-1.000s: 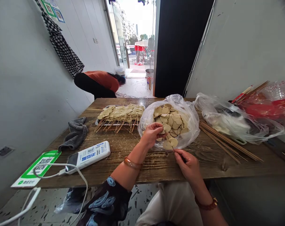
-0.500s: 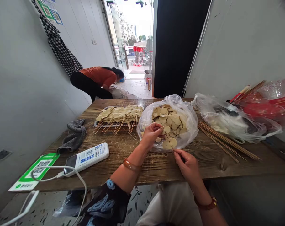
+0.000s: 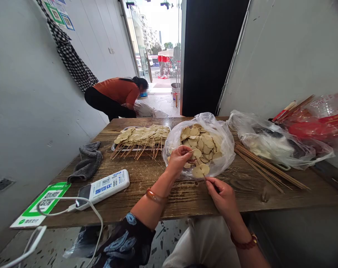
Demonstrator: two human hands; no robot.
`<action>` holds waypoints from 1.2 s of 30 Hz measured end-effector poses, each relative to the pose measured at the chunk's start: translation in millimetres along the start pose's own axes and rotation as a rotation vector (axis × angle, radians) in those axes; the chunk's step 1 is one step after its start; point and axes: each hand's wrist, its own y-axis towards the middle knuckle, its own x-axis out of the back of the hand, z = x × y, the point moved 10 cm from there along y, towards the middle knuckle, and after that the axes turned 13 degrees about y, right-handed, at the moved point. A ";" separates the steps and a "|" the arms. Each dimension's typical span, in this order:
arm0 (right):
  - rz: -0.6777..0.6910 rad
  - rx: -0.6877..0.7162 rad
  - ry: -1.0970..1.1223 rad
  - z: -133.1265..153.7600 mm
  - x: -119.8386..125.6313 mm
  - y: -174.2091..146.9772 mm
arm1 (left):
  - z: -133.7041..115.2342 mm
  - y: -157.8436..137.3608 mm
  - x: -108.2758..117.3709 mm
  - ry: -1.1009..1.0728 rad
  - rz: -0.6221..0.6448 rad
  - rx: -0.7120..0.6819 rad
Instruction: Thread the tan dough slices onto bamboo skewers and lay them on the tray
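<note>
the left hand (image 3: 180,160) is pinched on a small pale slice (image 3: 197,153); the right hand (image 3: 221,192) is pinched on the low end of a thin stick (image 3: 205,178); the two hands are near each other but do not touch.

the thin stick is over the front of the worktop (image 3: 163,201), by the near edge of a clear bag (image 3: 227,159); its long way runs on a slant, from the right hand up and a bit to the left; its far end points away from the person, to the tips of the left hand; a bigger round slice (image 3: 200,171) is on the stick, just past the right hand, with its wide side lying across the stick.

the clear bag is open and has a big heap of slices (image 3: 203,141) in it; left of it is a tray (image 3: 112,147) with rows of full sticks (image 3: 142,134); their bare ends poke out to the near side, most of them leaning to the left; right of the bag lie loose sticks (image 3: 269,167), on a slant from far left to near right; a gray cloth (image 3: 87,160) and a white power box (image 3: 110,184) lie on the left.
</note>
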 end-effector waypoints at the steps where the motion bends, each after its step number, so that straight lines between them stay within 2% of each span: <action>1: 0.002 -0.004 0.001 -0.3 -0.2 0.0 | -0.4 0.1 0.0 0.012 -0.001 -0.005; 8: -0.002 -0.027 0.006 -1.2 0.4 -0.2 | -4.0 3.7 3.5 0.216 -0.044 -0.088; 14: -0.006 -0.055 0.018 -3.4 1.7 0.2 | -0.8 0.9 -7.5 0.241 0.038 -0.056; 19: -0.030 -0.069 0.045 -7.0 4.6 1.2 | -7.0 -6.3 -21.9 0.327 0.102 -0.088; 22: -0.055 -0.093 0.085 -9.5 7.2 1.0 | -6.1 -10.5 -29.1 0.265 0.151 -0.056; 29: -0.046 -0.130 0.138 -9.9 6.8 0.1 | 14.0 -15.3 -34.2 0.028 0.226 0.142; 33: -0.023 -0.099 0.121 -4.5 4.8 1.0 | 22.8 -20.9 -48.2 0.009 0.369 0.185; 36: 0.003 -0.092 0.102 -3.5 1.7 1.5 | 20.5 -21.3 -49.2 -0.030 0.377 0.176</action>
